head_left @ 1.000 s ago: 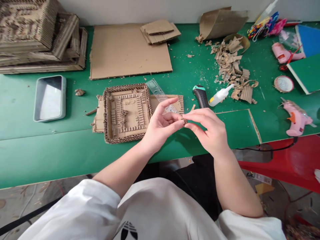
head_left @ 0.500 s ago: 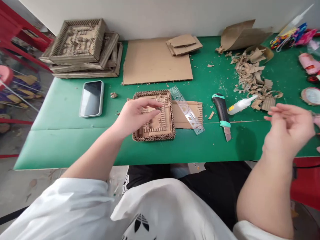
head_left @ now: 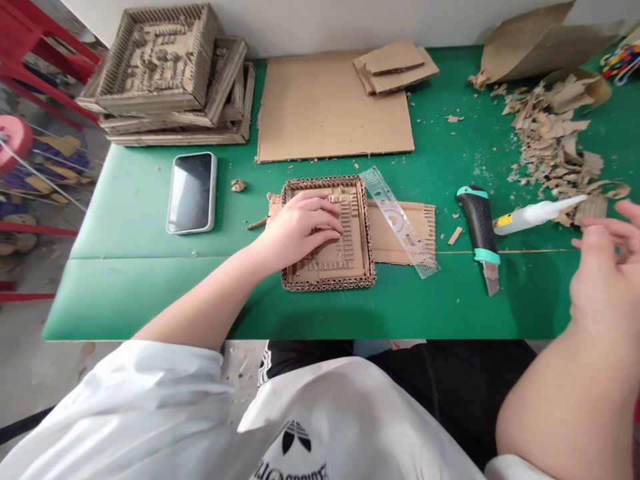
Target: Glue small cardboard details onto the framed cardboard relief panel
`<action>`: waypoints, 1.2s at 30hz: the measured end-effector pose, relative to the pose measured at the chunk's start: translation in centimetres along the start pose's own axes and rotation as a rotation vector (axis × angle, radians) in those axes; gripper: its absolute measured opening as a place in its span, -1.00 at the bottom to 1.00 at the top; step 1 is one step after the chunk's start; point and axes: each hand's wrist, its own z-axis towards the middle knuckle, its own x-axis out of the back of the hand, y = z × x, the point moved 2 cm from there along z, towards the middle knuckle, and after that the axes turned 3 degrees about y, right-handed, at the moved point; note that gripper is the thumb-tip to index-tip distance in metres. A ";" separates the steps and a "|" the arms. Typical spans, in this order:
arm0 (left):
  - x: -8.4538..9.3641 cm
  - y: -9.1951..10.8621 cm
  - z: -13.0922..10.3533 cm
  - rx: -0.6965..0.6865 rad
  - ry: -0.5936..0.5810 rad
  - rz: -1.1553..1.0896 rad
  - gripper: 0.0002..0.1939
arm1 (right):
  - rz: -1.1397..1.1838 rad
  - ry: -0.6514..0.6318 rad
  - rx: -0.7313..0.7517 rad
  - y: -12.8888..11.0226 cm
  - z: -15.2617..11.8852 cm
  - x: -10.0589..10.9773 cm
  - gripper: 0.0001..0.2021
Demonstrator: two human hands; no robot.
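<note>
The cardboard tray (head_left: 330, 283) lies on the desk (head_left: 150, 293) right under the left hand (head_left: 297, 230) — far nearer than to the right hand (head_left: 607, 270), whose grip is wide. Whether the left grip, fingers curled downward, pinches anything, I cannot tell.

A left hand (head_left: 305, 227) hides part of the cardboard tray (head_left: 327, 283), masking whatever lies beneath its palm. The right hand (head_left: 607, 267), slightly blurred, runs past the right edge, as does a multicolored bundle (head_left: 621, 60); the bottom edge crops lettering (head_left: 295, 475) on the white shirt (head_left: 360, 413).
</note>
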 end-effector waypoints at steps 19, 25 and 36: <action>0.0 -0.1 -0.8 -0.114 0.050 0.038 -0.81 | -0.035 -0.055 -0.003 -0.5 -0.5 -1.0 -0.42; -0.2 -0.2 -0.8 -0.107 0.053 0.056 -0.80 | -0.067 -0.127 -0.105 -1.3 -0.6 -1.3 -0.34; 0.0 -0.5 -1.1 -0.159 0.025 0.035 -0.77 | -0.064 -0.216 -0.131 -1.0 -0.6 -2.1 -0.20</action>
